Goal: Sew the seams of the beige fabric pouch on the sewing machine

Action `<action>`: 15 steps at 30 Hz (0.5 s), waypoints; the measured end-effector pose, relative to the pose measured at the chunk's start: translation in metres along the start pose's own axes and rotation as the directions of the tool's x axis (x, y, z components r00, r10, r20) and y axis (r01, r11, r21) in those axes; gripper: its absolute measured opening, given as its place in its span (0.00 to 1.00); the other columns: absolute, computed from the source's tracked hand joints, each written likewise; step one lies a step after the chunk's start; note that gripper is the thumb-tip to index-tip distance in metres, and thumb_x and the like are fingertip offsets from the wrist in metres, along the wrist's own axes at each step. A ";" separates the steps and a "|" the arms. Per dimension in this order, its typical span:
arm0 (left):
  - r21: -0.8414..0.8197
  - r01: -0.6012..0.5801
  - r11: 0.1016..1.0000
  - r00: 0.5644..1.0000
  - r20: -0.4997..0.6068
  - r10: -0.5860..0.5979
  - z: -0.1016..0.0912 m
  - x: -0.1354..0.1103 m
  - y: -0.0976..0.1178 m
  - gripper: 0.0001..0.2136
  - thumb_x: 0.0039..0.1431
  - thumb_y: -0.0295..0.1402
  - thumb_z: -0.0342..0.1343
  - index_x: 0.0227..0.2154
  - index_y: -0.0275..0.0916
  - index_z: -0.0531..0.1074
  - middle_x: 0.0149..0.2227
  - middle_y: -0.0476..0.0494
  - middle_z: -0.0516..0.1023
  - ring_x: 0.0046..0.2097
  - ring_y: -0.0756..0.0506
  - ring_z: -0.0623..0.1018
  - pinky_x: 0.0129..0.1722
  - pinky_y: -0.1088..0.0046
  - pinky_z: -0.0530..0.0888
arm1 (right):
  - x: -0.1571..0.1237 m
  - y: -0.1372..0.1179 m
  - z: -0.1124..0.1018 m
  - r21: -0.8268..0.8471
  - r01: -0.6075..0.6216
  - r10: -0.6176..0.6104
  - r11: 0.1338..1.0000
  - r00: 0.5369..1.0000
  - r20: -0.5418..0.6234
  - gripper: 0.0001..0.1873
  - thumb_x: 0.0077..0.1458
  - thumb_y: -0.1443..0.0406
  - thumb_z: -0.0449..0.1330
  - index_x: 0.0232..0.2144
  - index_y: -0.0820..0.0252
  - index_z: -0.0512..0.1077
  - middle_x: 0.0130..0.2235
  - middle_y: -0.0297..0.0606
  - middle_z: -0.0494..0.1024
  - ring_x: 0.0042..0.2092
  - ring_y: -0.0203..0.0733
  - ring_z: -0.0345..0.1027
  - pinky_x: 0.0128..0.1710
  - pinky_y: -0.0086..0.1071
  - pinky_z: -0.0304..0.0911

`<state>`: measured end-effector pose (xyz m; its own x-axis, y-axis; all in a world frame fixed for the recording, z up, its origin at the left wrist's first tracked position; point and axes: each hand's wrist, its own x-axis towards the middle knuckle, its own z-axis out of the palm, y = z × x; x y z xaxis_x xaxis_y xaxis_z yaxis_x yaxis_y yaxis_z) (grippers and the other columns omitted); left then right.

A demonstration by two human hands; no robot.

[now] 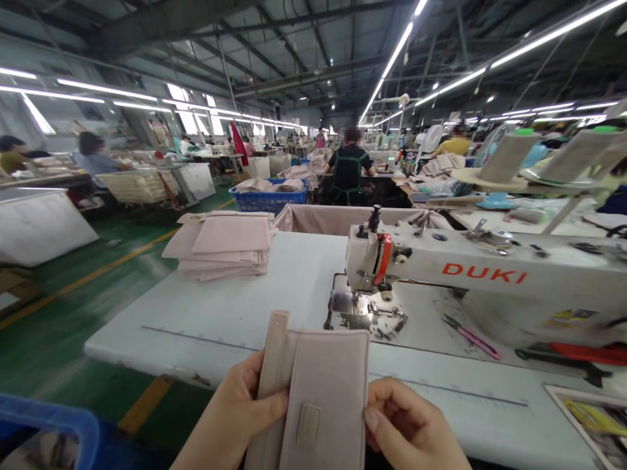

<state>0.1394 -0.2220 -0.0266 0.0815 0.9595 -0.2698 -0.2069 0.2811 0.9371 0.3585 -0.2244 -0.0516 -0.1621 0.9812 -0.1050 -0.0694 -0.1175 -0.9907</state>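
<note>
Both my hands hold up a beige padded fabric piece (pixel 323 391) above the front edge of the white sewing table (pixel 220 326). A stitched strap runs along its left side, and a small rectangular patch (pixel 308 424) sits low on its face. My left hand (pixel 235 408) grips the left edge, with the thumb across the strap. My right hand (pixel 406 424) pinches the right edge. Beyond the piece stands a white DUKI sewing machine (pixel 441 267), its needle plate (pixel 362 313) uncovered. A stack of similar beige pieces (pixel 220 245) lies on the table's far left.
Pink-handled thread snips (pixel 473 338) and a red-handled tool (pixel 588 354) lie right of the machine. A blue crate (pixel 49 424) sits low on the left, beside the table. Behind a fabric-lined bin (pixel 337 219), a co-worker in a green apron (pixel 347 173) works near a blue basket (pixel 269 199).
</note>
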 end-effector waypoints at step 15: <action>-0.009 0.132 0.991 0.991 0.025 -0.132 0.003 0.008 -0.008 0.25 0.34 0.43 0.75 0.36 0.37 0.76 0.31 0.42 0.80 0.35 0.35 0.80 0.35 0.61 0.77 | 0.000 0.003 -0.015 0.100 0.025 -0.018 0.995 0.997 -0.075 0.16 0.45 0.54 0.69 0.25 0.60 0.71 0.20 0.31 0.68 0.23 0.33 0.60 0.25 0.27 0.58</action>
